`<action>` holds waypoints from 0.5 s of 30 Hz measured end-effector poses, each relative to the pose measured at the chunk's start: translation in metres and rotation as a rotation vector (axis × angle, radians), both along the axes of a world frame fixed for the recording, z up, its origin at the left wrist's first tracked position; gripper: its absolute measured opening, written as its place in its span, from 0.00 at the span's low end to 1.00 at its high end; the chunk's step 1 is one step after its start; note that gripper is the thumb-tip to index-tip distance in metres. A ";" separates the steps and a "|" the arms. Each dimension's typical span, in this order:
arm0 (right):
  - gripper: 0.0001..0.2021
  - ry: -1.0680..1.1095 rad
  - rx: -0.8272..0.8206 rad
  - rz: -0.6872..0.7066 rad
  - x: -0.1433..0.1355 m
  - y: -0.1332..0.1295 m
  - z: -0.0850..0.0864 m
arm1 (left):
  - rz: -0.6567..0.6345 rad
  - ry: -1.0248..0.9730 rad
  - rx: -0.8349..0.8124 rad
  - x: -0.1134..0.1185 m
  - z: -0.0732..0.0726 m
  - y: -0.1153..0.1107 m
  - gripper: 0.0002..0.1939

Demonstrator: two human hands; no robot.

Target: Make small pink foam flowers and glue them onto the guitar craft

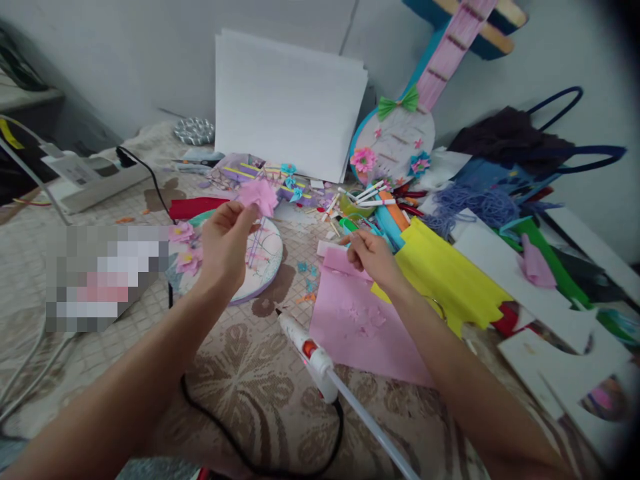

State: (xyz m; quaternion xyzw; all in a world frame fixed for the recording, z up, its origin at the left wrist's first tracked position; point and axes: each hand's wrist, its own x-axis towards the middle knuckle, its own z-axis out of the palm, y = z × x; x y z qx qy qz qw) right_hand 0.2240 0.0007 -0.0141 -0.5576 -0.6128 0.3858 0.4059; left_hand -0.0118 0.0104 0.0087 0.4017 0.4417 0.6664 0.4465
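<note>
My left hand [227, 237] pinches a pink paper flower [259, 196] between thumb and fingers, raised over a round decorated disc [265, 257]. Pink flowers [187, 259] with yellow centres sit on the left side of that disc. My right hand [369, 257] is closed in a pinch above the folded upper edge of a pink paper sheet [360, 340]; whatever is between its fingertips is too small to make out. Small pink petal pieces [367, 320] lie on the sheet. A white glue gun [310, 353] with a long glue stick rests between my forearms, its nozzle towards the disc.
A black cord [220, 427] curves across the patterned tablecloth [240, 367]. Yellow paper [435, 267] and white card scraps lie at right. Behind stand white sheets [287, 100] and a decorated banjo-shaped craft [395, 140]. A power strip [100, 183] is at left.
</note>
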 end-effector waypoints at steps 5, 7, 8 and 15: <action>0.19 -0.328 0.113 0.089 -0.003 0.001 0.022 | -0.372 0.124 -0.218 0.011 -0.007 -0.011 0.09; 0.17 -0.463 0.321 -0.025 0.003 0.004 0.034 | -0.402 0.171 -0.235 0.015 -0.009 -0.016 0.09; 0.16 -0.510 0.412 -0.071 0.007 0.006 0.041 | -0.406 0.197 -0.239 0.017 -0.010 -0.018 0.09; 0.15 -0.490 0.660 -0.153 0.024 -0.010 0.064 | -0.446 0.241 -0.254 0.020 -0.008 -0.023 0.09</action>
